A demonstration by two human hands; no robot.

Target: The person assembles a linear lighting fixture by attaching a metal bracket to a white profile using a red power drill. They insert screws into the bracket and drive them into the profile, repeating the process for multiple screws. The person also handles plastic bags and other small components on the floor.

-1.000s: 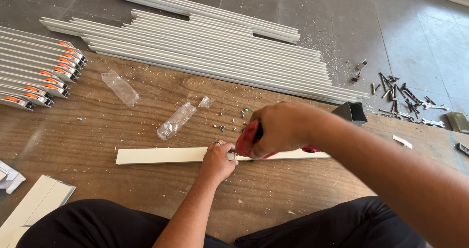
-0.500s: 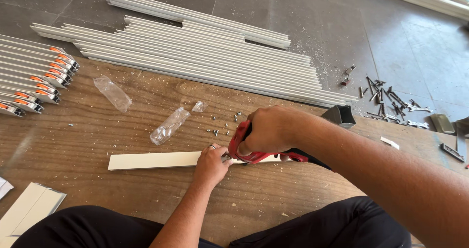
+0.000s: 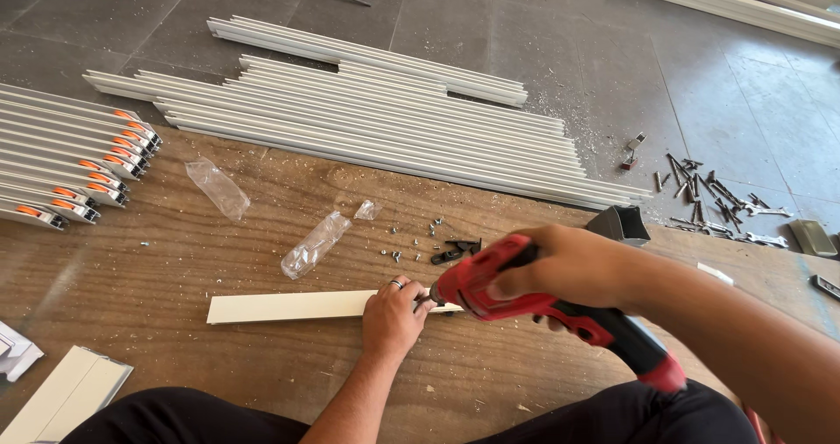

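Kneeling on a wooden board (image 3: 131, 295), a person is pinning a cream strip (image 3: 289, 307) flat under the closed left hand (image 3: 394, 314) while the right hand (image 3: 569, 265) is gripping a red drill (image 3: 525, 300); fingers (image 3: 420, 302) sit beside the bit, risking a slip.

This is a workshop or fitting site, with the work done low on a wooden board (image 3: 175, 321) laid over a grey tiled floor (image 3: 542, 24). Long white metal profiles (image 3: 367, 129) lie stacked in rows, and more with orange end caps (image 3: 70, 168) lie at the side. Loose screws (image 3: 407, 247), metal shavings and scattered hardware (image 3: 709, 199) litter the ground beside a red power drill (image 3: 542, 308).
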